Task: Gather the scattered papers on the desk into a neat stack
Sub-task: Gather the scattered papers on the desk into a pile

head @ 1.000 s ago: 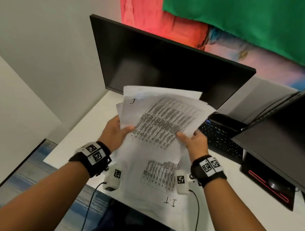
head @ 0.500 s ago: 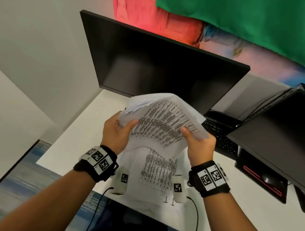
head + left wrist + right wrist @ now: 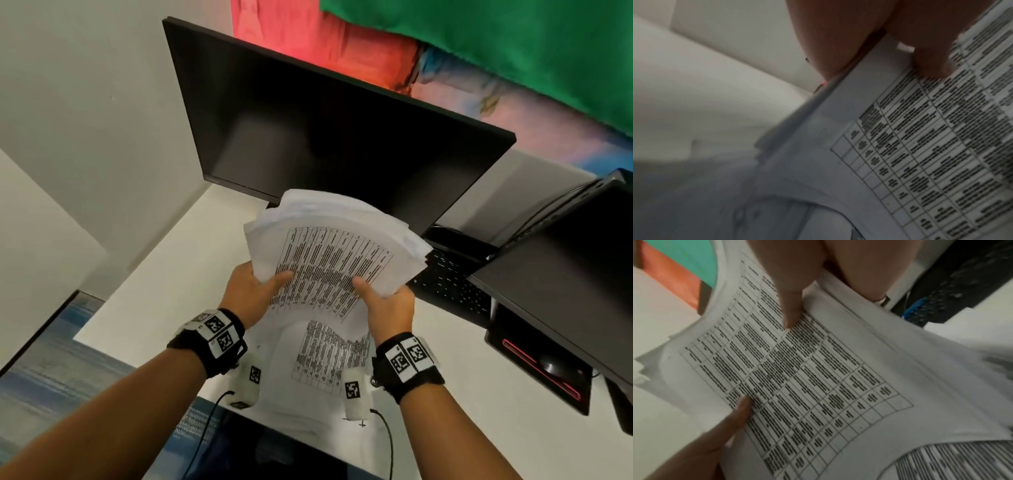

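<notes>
I hold a bundle of printed papers (image 3: 329, 246) lifted above the white desk (image 3: 164, 274), its top edges fanned and uneven. My left hand (image 3: 253, 291) grips the bundle's left edge, thumb on the top sheet (image 3: 920, 146). My right hand (image 3: 383, 301) grips the right edge, thumb pressed on the printed table (image 3: 807, 378). Beneath the bundle, more printed sheets (image 3: 329, 356) lie flat on the desk near its front edge. My fingers behind the bundle are hidden.
A large dark monitor (image 3: 325, 126) stands just behind the papers. A black keyboard (image 3: 448, 284) lies to the right, partly under a second dark screen (image 3: 561, 270). The desk's left part is bare white surface; the floor shows beyond its left edge.
The loose spread sheets have been drawn together into a tighter bundle between both hands and raised more upright. One printed sheet stays on the desk below.
</notes>
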Demonstrator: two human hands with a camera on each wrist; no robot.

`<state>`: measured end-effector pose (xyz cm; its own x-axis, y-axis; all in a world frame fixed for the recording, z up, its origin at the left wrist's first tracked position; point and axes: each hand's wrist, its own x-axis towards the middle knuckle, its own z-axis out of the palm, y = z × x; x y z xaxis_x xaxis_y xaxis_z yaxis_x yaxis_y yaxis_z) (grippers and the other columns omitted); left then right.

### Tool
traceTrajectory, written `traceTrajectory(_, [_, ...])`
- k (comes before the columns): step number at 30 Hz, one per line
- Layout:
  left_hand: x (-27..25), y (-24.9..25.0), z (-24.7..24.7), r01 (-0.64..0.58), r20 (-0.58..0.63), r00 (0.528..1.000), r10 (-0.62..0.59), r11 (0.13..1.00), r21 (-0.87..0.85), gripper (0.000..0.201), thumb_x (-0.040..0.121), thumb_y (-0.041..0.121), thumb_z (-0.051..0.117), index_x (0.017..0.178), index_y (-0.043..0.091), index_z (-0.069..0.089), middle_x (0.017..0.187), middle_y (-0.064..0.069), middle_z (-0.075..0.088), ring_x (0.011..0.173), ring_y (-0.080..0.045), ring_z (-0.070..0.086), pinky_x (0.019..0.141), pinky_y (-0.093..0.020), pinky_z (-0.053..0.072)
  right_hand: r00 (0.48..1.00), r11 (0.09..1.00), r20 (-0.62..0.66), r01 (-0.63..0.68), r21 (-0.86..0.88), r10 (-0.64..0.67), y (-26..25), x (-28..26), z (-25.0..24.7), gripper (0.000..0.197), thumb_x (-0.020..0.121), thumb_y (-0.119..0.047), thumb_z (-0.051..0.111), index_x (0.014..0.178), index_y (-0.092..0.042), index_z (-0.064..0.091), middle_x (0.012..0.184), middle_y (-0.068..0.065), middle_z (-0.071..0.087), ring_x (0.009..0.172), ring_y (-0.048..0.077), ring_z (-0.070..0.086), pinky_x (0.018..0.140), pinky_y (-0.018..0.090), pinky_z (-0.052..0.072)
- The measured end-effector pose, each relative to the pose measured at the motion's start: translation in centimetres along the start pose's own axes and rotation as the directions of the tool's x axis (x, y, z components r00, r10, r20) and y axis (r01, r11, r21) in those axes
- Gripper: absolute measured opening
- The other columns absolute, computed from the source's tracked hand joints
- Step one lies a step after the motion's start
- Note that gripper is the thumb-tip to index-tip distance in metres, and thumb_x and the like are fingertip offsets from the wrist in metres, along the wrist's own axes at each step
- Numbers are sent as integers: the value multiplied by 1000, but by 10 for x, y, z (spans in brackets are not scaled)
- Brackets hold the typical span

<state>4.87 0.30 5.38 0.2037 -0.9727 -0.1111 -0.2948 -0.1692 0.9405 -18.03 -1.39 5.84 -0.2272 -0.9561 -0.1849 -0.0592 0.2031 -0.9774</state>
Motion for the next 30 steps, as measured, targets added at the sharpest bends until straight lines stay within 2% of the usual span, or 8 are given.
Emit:
traceTrajectory(2, [-4, -5, 7, 27, -13, 1000, -27, 1000, 0, 18, 89, 32, 70, 103, 22, 67, 82, 16, 66, 72, 2, 64, 65, -19, 54, 994, 966, -65, -103, -238, 90, 22, -1, 2, 48, 76, -29, 83, 116, -24, 58, 112, -6, 67, 107, 15, 66, 82, 27, 56])
traceTrajectory(6, [4, -4, -1, 33, -127, 991, -34, 999, -8, 19, 94, 29, 64, 102, 13, 69, 80, 1, 69, 62, -3, 63, 50, -11, 48, 889, 457, -286, -433, -777, 357, 74, -13, 3, 116, 63, -61, 80, 152, -17, 20, 155, 11, 24, 139, 35, 27, 111, 52, 29])
traceTrajectory(9, [12, 3, -32, 37, -200, 979, -43, 999, -33, 20, 94, 23, 64, 82, 7, 63, 63, -5, 60, 42, -5, 54, 40, -20, 46, 932, 411, -227, -332, -849, 284, 91, -22, 1, 121, 62, -66, 78, 153, -18, 16, 157, 9, 18, 140, 34, 22, 114, 53, 25])
traceTrajectory(12, [14, -2, -69, 85, -242, 967, -76, 996, 27, 22, 93, 25, 66, 82, 6, 64, 64, -9, 61, 49, -20, 57, 45, -27, 50, 963, 437, -140, -231, -869, 231, 93, -18, -2, 125, 63, -61, 80, 155, -16, 9, 161, 3, 15, 141, 31, 22, 113, 51, 27])
traceTrajectory(17, [-6, -16, -89, 158, -264, 954, -144, 987, 32, 29, 93, 30, 65, 65, 24, 57, 53, 10, 57, 48, -10, 55, 50, -23, 42, 944, 454, -136, -267, -850, 300, 85, -7, 2, 139, 58, -48, 90, 156, -12, -3, 156, 14, 22, 137, 36, 32, 111, 47, 35])
traceTrajectory(22, [-19, -17, -88, 209, -237, 950, -202, 978, 5, 38, 93, 32, 64, 59, 21, 52, 34, 8, 49, 37, -7, 44, 44, -21, 34, 892, 626, -185, -424, -654, 412, 61, 2, -6, 91, 75, -15, 83, 149, -10, 29, 131, 19, 57, 108, 31, 62, 81, 32, 56])
traceTrajectory(25, [-18, -31, -83, 341, -108, 934, -341, 940, -17, 28, 93, 37, 63, 77, 14, 59, 32, 11, 47, 29, 0, 38, 43, -22, 34, 953, 703, -163, -300, -645, 256, 35, 4, -19, 33, 80, -15, 75, 110, -12, 62, 106, 13, 71, 78, 23, 66, 65, 24, 55])
traceTrajectory(30, [-17, -68, -67, 490, 6, 870, -492, 867, 93, 37, 89, 38, 69, 92, 2, 64, 58, 0, 62, 54, -15, 53, 69, -31, 50, 985, 773, -142, -13, -634, -100, -46, 5, -46, 23, 79, -24, 80, 92, -25, 61, 91, 2, 69, 86, 26, 69, 68, 41, 62])
